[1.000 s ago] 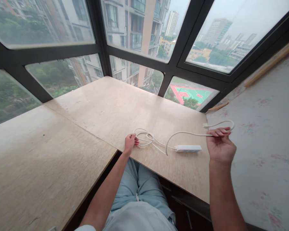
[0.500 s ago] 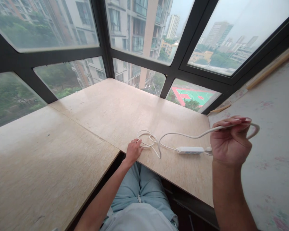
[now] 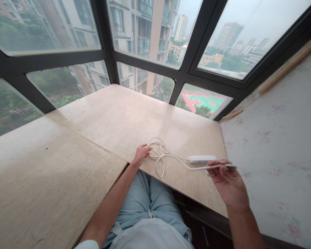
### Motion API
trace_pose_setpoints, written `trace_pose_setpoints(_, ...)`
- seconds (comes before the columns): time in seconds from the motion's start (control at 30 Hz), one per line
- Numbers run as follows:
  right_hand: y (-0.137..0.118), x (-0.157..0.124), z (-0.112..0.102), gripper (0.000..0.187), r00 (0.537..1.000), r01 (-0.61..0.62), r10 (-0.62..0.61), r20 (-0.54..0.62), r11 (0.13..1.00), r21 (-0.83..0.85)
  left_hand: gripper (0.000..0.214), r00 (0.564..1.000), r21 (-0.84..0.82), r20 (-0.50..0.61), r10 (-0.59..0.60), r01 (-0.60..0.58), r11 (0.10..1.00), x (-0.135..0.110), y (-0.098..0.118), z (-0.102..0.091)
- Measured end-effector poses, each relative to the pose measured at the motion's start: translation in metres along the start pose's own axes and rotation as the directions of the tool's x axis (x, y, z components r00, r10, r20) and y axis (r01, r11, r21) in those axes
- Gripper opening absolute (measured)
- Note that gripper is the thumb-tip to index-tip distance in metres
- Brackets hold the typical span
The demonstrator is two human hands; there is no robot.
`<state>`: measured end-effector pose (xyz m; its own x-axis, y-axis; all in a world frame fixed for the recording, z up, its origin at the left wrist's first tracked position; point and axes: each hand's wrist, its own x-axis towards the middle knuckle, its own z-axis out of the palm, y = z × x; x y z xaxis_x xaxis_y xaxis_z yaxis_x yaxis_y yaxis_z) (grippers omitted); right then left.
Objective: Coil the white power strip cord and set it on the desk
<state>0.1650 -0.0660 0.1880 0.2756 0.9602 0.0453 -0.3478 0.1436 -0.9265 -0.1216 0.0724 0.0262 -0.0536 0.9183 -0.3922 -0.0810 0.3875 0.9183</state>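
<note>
A white power strip point(image 3: 202, 159) lies on the wooden tabletop point(image 3: 124, 117) near its right front edge. Its white cord point(image 3: 160, 160) runs left in loose loops and curls back to the right. My left hand point(image 3: 142, 154) rests on the loops at the table's front edge, fingers pinched on a strand. My right hand point(image 3: 226, 181) is palm up just in front of the strip, with fingers closed on the cord's free end, which sticks out to the right.
A second wooden board point(image 3: 41, 173) adjoins on the left. Dark-framed windows point(image 3: 181, 74) wrap the far side. A pale flowered wall point(image 3: 280, 145) stands on the right. My legs in light jeans point(image 3: 150, 200) sit in the gap below the table's edge.
My right hand has dropped from beside the wall to just in front of the power strip, bringing the cord end down with it. The slack now lies in a loop near my left hand.
</note>
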Motion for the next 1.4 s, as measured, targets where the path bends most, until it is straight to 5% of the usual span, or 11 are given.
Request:
trace_pose_setpoints(0.17,0.024,-0.013,-0.025,0.02,0.982,-0.15,0.159,-0.104,0.985,0.087,0.034,0.993,-0.096,0.075,0.086,-0.079,0.992,0.01,0.019,0.008)
trace_pose_setpoints(0.37,0.04,-0.011,-0.05,0.025,0.945,-0.252,0.278,-0.172,0.954,0.16,0.033,0.971,-0.145,0.086,0.221,-0.208,0.967,0.009,0.046,0.011)
trace_pose_setpoints(0.6,0.062,-0.018,-0.053,0.046,0.932,-0.316,0.267,-0.245,0.93,-0.19,0.041,0.962,-0.289,0.095,0.255,-0.218,0.932,0.009,0.083,0.008)
trace_pose_setpoints(0.83,0.115,-0.024,-0.057,0.052,0.895,-0.405,0.264,-0.358,0.819,-0.407,0.037,0.94,-0.342,0.141,0.312,-0.249,0.906,0.01,0.11,0.015)
trace_pose_setpoints(0.97,0.109,-0.023,-0.059,0.049,0.873,-0.488,0.379,-0.308,0.684,-0.542,0.032,0.914,-0.291,0.185,0.361,-0.3,0.908,0.009,0.114,0.021)
trace_pose_setpoints(1.17,0.06,-0.014,-0.071,0.046,0.649,-0.514,0.739,-0.181,0.251,-0.82,0.029,0.899,-0.24,0.18,0.399,-0.353,0.904,0.013,0.112,0.024)
trace_pose_setpoints(1.4,0.059,-0.027,-0.051,0.053,0.402,-0.554,0.916,-0.004,0.24,-0.797,0.025,0.909,-0.268,0.112,0.401,-0.361,0.893,0.031,0.115,0.035)
